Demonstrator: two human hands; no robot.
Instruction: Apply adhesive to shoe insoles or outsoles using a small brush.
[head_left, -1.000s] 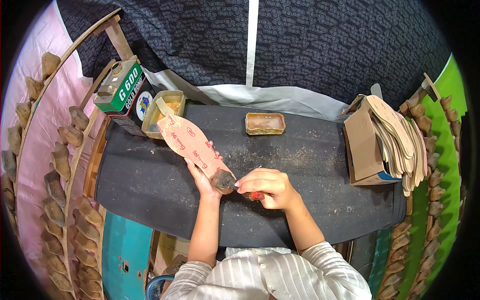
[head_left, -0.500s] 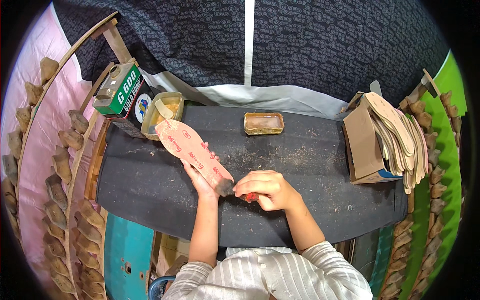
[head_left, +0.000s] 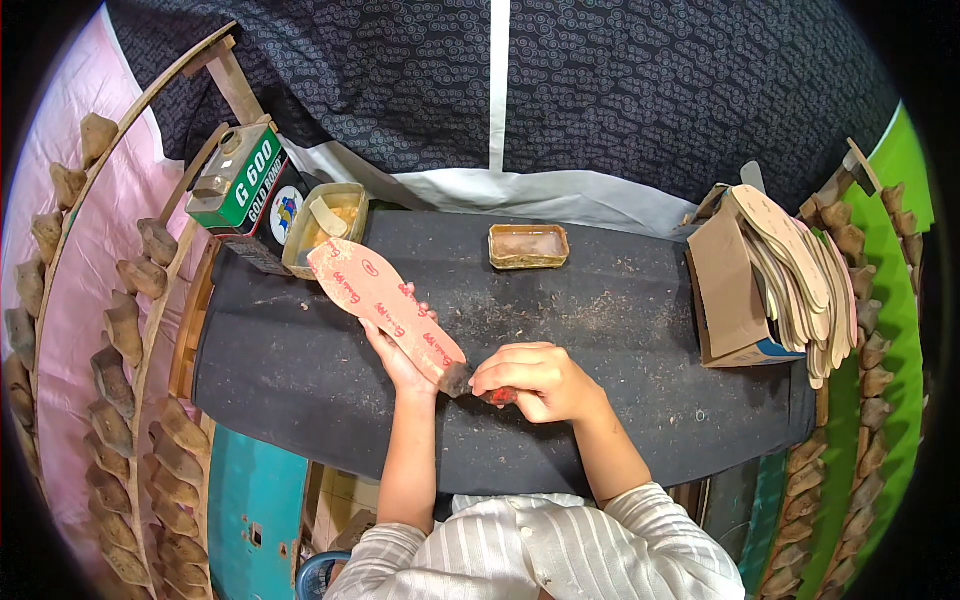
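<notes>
In my left hand (head_left: 402, 365) lies a pinkish shoe insole (head_left: 385, 300) with red print, its wide end pointing up and left. My fingers wrap under and around its edge. My right hand (head_left: 530, 380) is closed around the red handle of a small brush (head_left: 456, 379). The brush's dark bristle head presses on the insole's narrow lower end, just beside my left palm. Most of the brush handle is hidden by my fingers.
A glue can (head_left: 240, 195) and a plastic tub (head_left: 350, 198) with a flat spreader stand back left. Farther back is a shallow rectangular dish (head_left: 528, 262). At right, a cardboard box (head_left: 715, 300) holds several insoles (head_left: 790, 250). Racks of shoe lasts (head_left: 125, 330) flank the dark-covered table (head_left: 620, 400).
The brush head has moved slightly down and right, to the corner of the insole's narrow end. The insole has shifted very slightly to the left. Both hands keep their grip.
</notes>
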